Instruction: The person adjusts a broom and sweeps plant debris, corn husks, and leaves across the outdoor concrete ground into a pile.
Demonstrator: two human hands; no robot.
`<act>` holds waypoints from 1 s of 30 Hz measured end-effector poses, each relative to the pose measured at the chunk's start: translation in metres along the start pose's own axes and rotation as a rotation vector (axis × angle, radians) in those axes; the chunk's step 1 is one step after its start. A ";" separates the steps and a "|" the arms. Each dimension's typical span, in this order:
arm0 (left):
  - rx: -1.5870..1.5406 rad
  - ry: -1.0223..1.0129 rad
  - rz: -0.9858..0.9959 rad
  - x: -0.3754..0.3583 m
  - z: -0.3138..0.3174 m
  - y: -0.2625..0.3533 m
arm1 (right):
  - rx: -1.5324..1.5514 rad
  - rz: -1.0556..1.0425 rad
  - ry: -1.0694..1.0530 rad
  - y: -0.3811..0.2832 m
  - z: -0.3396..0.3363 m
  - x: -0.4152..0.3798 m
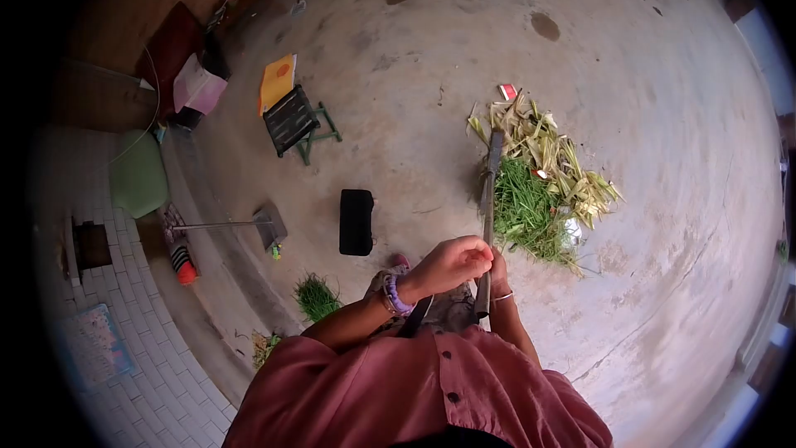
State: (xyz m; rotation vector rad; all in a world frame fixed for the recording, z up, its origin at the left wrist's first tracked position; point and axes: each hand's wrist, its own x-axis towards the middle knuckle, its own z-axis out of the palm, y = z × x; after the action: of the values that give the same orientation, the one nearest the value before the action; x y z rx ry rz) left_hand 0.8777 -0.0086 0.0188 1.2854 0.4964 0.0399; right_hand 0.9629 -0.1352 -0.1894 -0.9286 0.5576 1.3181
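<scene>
A long-handled tool [489, 224] stands in front of my body, its dark far end beside a heap of green grass [524, 203]. My right hand [499, 278], with a white bangle at its wrist, is wrapped round the lower handle and partly hidden. Close against the handle, my left hand [452, 264] has its fingers curled and pressed together; whatever they hold does not show. A purple band circles that wrist. Dry corn husks [576, 178] lie along the grass heap, with a crumpled white piece [572, 232] at its near edge.
A black rectangular pad [356, 222] lies left of my hands. Beyond it are a folding stool [292, 122] with a yellow folder [278, 83] and a long-handled dustpan [269, 226]. More grass [315, 297] sits near my left elbow. A red packet [507, 92] lies past the husks.
</scene>
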 end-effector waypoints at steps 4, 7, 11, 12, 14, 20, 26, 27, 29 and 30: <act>-0.389 -0.238 0.758 -0.061 -0.039 0.170 | 0.558 0.351 -0.212 -0.024 0.052 -0.022; -0.756 -0.014 1.212 -0.089 -0.045 0.217 | 0.521 0.411 -0.333 -0.028 0.078 0.005; -0.702 0.101 1.162 -0.107 -0.096 0.242 | 0.496 0.419 -0.364 -0.021 0.127 0.044; -0.703 -0.004 1.194 -0.107 -0.119 0.240 | 0.454 0.417 -0.334 -0.016 0.143 0.051; -0.680 -0.203 1.321 -0.104 -0.166 0.237 | 0.405 0.394 -0.333 -0.009 0.172 0.070; -0.709 0.010 1.600 -0.096 -0.269 0.277 | 0.435 0.416 -0.231 0.009 0.268 0.122; -0.678 -0.073 1.563 -0.109 -0.375 0.282 | 0.377 0.486 -0.277 0.022 0.349 0.176; -0.580 -0.020 1.580 -0.100 -0.385 0.284 | 0.381 0.492 -0.269 0.023 0.370 0.178; -0.479 0.047 1.591 -0.097 -0.413 0.288 | 0.345 0.550 -0.372 0.023 0.409 0.186; -0.409 0.066 1.337 -0.104 -0.433 0.289 | 0.478 0.616 -0.286 0.024 0.417 0.204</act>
State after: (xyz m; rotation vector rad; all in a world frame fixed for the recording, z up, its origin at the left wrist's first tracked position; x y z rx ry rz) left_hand 0.6925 0.4383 0.2377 1.0059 -0.3803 1.2328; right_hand 0.9167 0.3238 -0.1328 -0.1600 0.9251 1.7208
